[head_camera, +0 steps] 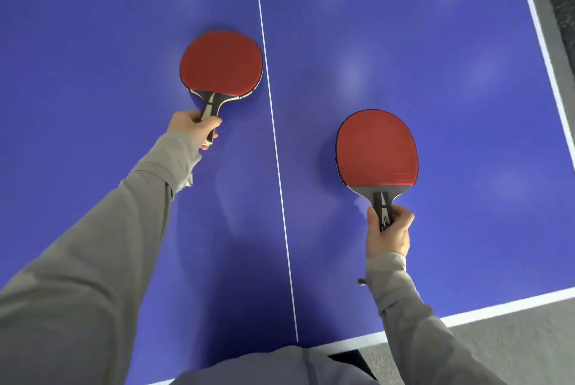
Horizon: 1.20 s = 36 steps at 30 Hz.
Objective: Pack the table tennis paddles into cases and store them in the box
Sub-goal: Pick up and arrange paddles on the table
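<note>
Two red-faced table tennis paddles are over the blue table [124,26]. The left paddle [221,63] sits just left of the white centre line, red side up, and my left hand [194,129] is closed around its dark handle. The right paddle [377,148] is right of the centre line, nearer to me, and my right hand [387,232] grips its handle from below. I cannot tell whether the blades rest on the table or hover just above it. No case and no box are in view.
A white centre line [273,123] runs down the table between the paddles. The table's white-edged near border [497,307] and right border [541,42] meet grey floor [513,347]. My grey sleeves reach in from below.
</note>
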Available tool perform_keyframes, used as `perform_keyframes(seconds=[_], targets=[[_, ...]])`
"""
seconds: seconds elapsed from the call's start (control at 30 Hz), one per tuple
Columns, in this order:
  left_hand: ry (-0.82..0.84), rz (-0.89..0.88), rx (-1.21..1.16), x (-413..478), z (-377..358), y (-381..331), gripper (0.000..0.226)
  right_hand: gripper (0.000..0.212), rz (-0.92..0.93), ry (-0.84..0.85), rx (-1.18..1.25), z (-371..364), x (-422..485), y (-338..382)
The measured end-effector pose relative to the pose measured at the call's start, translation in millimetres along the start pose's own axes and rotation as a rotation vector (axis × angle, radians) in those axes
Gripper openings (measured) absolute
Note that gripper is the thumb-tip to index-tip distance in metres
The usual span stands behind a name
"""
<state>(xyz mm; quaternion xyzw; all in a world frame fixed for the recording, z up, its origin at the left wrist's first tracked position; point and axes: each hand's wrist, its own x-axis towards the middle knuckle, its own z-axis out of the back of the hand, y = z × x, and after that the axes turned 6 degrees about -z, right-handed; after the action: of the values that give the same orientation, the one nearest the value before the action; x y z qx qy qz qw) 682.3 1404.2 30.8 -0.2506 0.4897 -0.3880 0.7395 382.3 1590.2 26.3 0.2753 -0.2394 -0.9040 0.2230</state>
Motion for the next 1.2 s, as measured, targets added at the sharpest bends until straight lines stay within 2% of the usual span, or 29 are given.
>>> perform_keyframes(seconds=[0.07, 0.17, 0.4, 0.47, 0.6, 0.7, 0.77, 0.9, 1.07, 1.2], targets=[[-0.007, -0.006, -0.106, -21.0, -10.4, 5.1, 0.026, 0.034, 0.019, 0.009, 0.016, 3.3, -2.7, 1.2], [-0.039, 0.004, -0.139, -74.5, -33.7, 32.8, 0.024, 0.034, 0.035, 0.044, 0.036, 7.0, -11.5, 1.5], [-0.073, 0.174, -0.129, -201.2, -104.3, 119.2, 0.015, 0.035, 0.064, 0.21, 0.086, -2.6, -49.3, -11.3], [-0.1, 0.199, -0.12, -222.9, -114.7, 133.5, 0.011, 0.03, 0.083, 0.283, 0.086, -5.1, -63.3, -18.1], [-0.098, 0.182, -0.123, -230.4, -118.5, 139.7, 0.014, 0.018, 0.084, 0.386, 0.066, -7.3, -79.0, -31.4], [-0.003, 0.157, -0.103, -227.0, -115.6, 140.6, 0.017, 0.018, 0.094, 0.472, 0.058, -11.6, -90.4, -37.9], [0.088, 0.148, -0.183, -228.2, -112.8, 144.7, 0.021, 0.019, 0.125, 0.529, 0.042, -15.5, -98.1, -37.5], [0.187, 0.08, -0.357, -234.0, -105.9, 154.4, 0.042, 0.021, 0.186, 0.623, 0.001, -25.2, -112.6, -32.2], [0.265, 0.019, -0.359, -229.5, -101.0, 163.6, 0.051, 0.022, 0.18, 0.668, 0.008, -37.6, -123.7, -34.3], [0.301, 0.009, -0.367, -228.2, -99.1, 168.1, 0.053, 0.031, 0.213, 0.661, -0.06, -42.5, -125.5, -38.4]])
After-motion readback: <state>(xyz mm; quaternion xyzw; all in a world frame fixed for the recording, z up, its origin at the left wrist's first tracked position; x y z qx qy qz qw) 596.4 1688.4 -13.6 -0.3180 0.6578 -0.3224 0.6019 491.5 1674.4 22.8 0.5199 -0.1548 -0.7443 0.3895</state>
